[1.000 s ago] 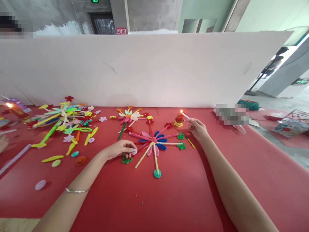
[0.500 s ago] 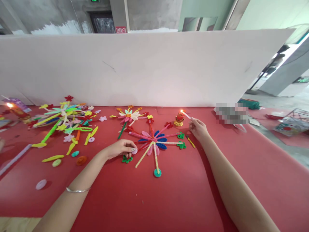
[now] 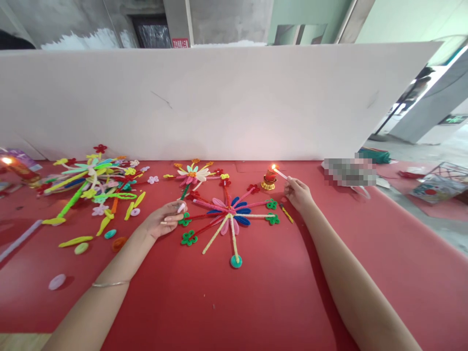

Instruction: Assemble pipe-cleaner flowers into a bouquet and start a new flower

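My right hand (image 3: 298,194) pinches a thin whitish glue stick (image 3: 281,173), its far end at the flame of a red candle (image 3: 271,175) on a gold base. Between the thumb and fingers of my left hand (image 3: 168,218) is a small pale lilac disc (image 3: 181,208), tilted on edge. Just right of that hand lies a pipe-cleaner flower (image 3: 224,229) with pink and blue petals and long spokes. Green looped blossoms (image 3: 189,238) tip several spokes, and a teal disc (image 3: 236,262) sits at the end of a pale yellow one.
A smaller pipe-cleaner flower (image 3: 193,174) lies behind. Colourful pipe-cleaner pieces (image 3: 91,178) heap up at the left, beside another lit candle (image 3: 20,169). Loose discs (image 3: 57,282) lie nearer. A yellow pencil-like stick (image 3: 287,213) rests by my right hand. A white board (image 3: 226,107) stands behind the red tabletop (image 3: 256,307).
My left hand has moved left and slightly up with the disc, uncovering the green blossoms beneath. My right hand still holds the stick at the flame.
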Action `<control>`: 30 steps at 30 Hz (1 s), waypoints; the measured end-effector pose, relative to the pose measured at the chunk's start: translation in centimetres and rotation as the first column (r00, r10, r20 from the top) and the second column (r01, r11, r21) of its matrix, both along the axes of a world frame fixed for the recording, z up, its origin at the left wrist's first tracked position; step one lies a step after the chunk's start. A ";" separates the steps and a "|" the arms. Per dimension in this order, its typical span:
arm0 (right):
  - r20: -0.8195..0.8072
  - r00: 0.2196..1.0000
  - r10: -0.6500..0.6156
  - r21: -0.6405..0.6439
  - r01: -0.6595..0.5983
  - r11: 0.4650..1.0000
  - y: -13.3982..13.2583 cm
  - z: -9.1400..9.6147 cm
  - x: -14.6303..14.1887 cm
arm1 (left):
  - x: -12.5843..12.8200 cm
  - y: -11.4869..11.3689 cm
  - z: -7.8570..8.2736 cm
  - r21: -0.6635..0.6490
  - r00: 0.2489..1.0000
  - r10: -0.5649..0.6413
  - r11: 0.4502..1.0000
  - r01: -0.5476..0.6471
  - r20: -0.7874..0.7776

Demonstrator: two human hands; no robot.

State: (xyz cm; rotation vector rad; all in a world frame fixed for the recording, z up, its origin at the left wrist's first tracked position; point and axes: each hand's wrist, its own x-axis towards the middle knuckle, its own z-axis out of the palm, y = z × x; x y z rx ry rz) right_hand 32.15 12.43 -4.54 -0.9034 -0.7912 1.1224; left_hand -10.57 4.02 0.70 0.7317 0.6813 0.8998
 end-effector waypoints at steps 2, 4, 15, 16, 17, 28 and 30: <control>-0.001 1.000 0.003 0.000 -0.003 1.000 0.0 0.0 0.0 | -0.3 0.1 -0.1 0.014 0.999 -0.034 0.999 0.034 -0.040; -0.005 1.000 0.006 0.001 -0.006 1.000 0.0 0.0 0.0 | -0.5 0.0 -0.1 0.044 0.990 -0.115 0.992 0.119 -0.087; -0.014 1.000 0.011 0.000 -0.011 1.000 0.1 -0.1 0.2 | -2.4 -0.1 0.3 -0.040 0.624 -0.522 0.784 0.619 -0.582; -0.015 1.000 0.011 -0.001 -0.011 1.000 0.1 -0.1 0.2 | -2.2 -0.1 0.4 -0.041 0.610 -0.523 0.778 0.627 -0.596; -0.016 1.000 0.011 -0.001 -0.011 1.000 0.0 -0.1 0.2 | -1.9 -0.1 0.5 -0.044 0.594 -0.525 0.771 0.636 -0.610; -0.030 0.999 0.013 -0.014 -0.014 1.000 0.1 -0.1 0.3 | -0.3 -0.4 0.8 -0.082 0.443 -0.531 0.702 0.708 -0.723; -0.031 0.999 0.010 -0.018 -0.011 1.000 0.1 -0.2 0.3 | -0.2 -0.4 0.8 -0.084 0.448 -0.532 0.705 0.704 -0.718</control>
